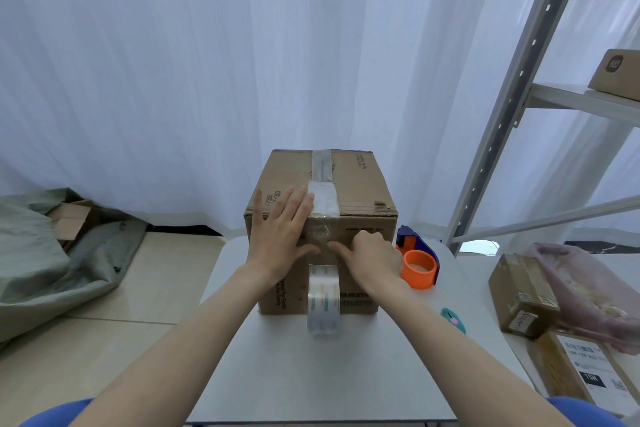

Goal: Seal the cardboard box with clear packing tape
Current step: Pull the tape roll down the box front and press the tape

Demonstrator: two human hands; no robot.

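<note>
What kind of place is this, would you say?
Probably a small parcel-packing or mailroom corner: a metal shelving rack holding a carton, labelled parcels stacked at the right, and a tape dispenser beside the cardboard box on the white table.

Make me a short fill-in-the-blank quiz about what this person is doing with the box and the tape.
1. The brown cardboard box stands on a ____ table.
2. The clear packing tape roll hangs down the box's ____ side.
3. The left hand lies ____ over the box's top front edge.
4. The tape dispenser beside the box has an ____ core.

Missing words: white; front; flat; orange
</note>
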